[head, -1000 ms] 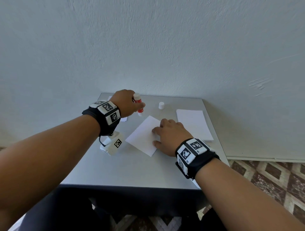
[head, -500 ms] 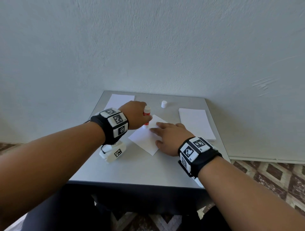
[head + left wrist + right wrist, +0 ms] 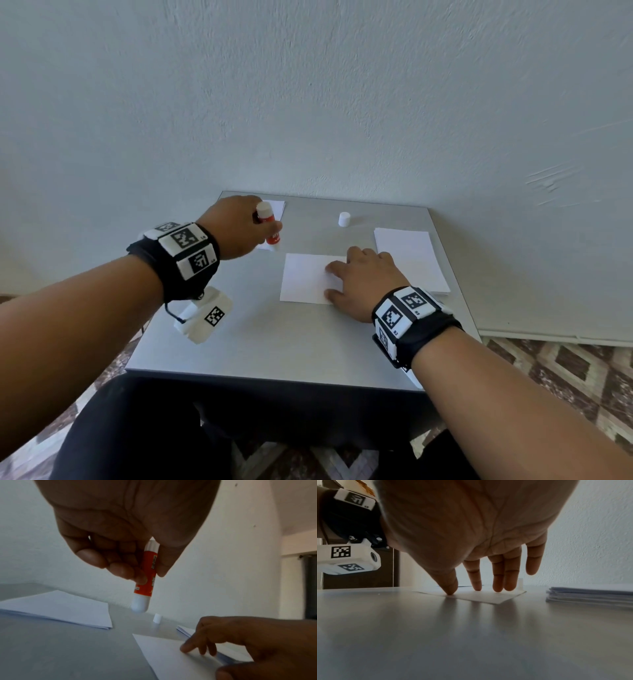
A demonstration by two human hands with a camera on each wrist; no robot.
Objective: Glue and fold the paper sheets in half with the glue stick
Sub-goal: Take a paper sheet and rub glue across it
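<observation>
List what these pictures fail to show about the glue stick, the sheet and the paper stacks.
- Glue stick label: blurred in the left wrist view, partly covered by the left hand.
- Glue on the sheet: not discernible in any view.
- Sheet count in the right stack: edges too fine.
- Far-left stack: mostly hidden behind the left hand, head view.

We count one glue stick point(image 3: 269, 224), one loose white cap point(image 3: 344, 219), one single paper sheet point(image 3: 305, 278), two paper stacks, right point(image 3: 407, 250) and far left point(image 3: 275, 207), and two hands on one table point(image 3: 274, 342).
</observation>
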